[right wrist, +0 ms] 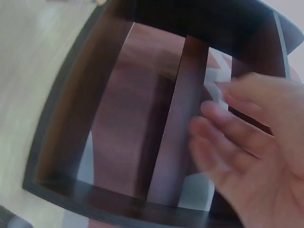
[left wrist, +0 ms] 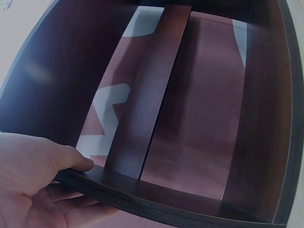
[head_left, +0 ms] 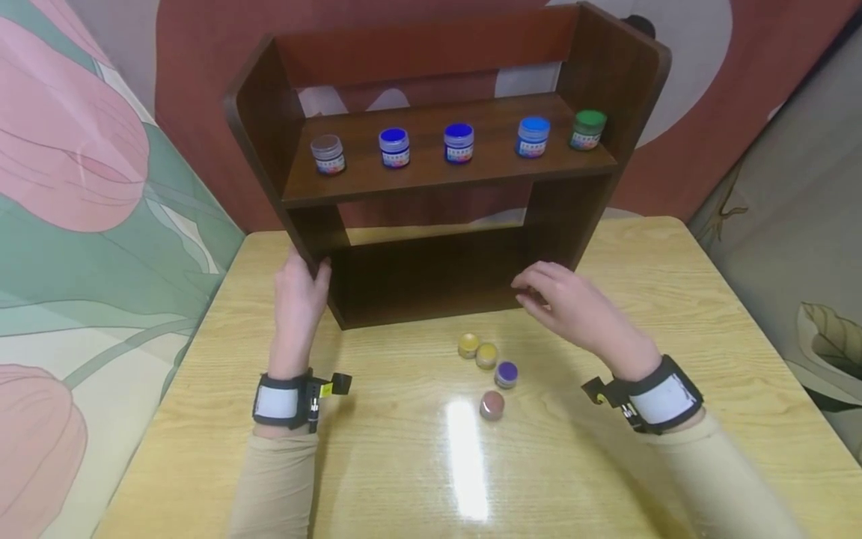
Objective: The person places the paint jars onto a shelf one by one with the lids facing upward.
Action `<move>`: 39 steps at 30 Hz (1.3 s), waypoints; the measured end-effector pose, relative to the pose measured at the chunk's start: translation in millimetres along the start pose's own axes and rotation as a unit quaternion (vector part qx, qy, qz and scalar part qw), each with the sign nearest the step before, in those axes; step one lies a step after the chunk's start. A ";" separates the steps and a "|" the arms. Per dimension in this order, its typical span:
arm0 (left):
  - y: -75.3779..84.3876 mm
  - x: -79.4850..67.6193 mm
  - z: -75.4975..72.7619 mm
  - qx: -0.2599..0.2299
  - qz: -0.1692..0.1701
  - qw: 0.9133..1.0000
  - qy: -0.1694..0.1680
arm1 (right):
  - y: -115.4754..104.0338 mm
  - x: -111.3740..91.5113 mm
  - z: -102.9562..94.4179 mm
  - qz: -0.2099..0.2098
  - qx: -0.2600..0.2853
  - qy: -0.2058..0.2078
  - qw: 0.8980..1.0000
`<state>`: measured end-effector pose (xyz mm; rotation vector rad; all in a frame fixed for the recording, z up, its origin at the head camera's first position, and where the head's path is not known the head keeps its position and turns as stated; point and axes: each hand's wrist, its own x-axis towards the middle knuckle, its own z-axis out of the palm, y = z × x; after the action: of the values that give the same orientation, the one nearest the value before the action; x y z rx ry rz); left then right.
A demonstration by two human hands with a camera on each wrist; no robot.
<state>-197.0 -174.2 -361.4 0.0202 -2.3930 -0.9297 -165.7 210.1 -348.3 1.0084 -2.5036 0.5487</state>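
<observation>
Within the left grip (head_left: 298, 307), the brown shelf's left panel (head_left: 271, 127).

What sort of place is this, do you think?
Probably a small indoor tabletop setup, perhaps a staged corner: a wood-grain table carries a dark brown shelf with small colored jars, and large flower-patterned panels stand alongside.

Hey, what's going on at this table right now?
A person's left hand grips a dark brown wooden shelf by its left side. The right hand, holding nothing, is near its lower right side. Five small round jars, three blue, stand on the upper board; four more jars, two yellow, rest in front on the pale wooden table.
</observation>
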 end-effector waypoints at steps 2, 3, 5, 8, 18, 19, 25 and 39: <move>-0.1 0.0 -0.1 0.001 0.002 1.000 0.002 | -2.7 -5.6 5.8 0.021 0.020 -0.053 0.998; -0.1 0.0 -0.2 0.000 0.002 1.000 0.003 | -4.2 -8.5 8.8 0.029 0.028 -0.076 0.996; -0.1 0.0 -0.2 0.000 0.002 1.000 0.003 | -7.0 -14.3 14.7 0.039 0.044 -0.115 0.992; 0.0 -0.1 -0.3 0.001 -0.002 1.000 0.001 | -10.7 -22.6 22.5 0.046 0.068 -0.158 0.984; 0.9 -0.3 -0.7 0.003 -0.004 1.000 0.002 | -15.9 -36.0 38.4 0.066 0.134 -0.245 0.958; 1.0 -0.2 -0.6 0.004 -0.004 1.000 0.002 | -16.5 -36.2 39.1 0.068 0.137 -0.248 0.957; 1.4 0.2 -0.4 0.009 -0.005 1.000 0.002 | -20.8 -35.5 42.8 0.064 0.142 -0.255 0.954; 1.2 0.2 -0.6 0.009 -0.009 1.000 -0.004 | -22.6 -38.5 53.0 0.030 0.131 -0.244 0.960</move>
<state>-196.6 -173.7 -360.2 0.0446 -2.4116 -0.9188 -134.5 191.1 -407.2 1.3000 -2.9558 0.7419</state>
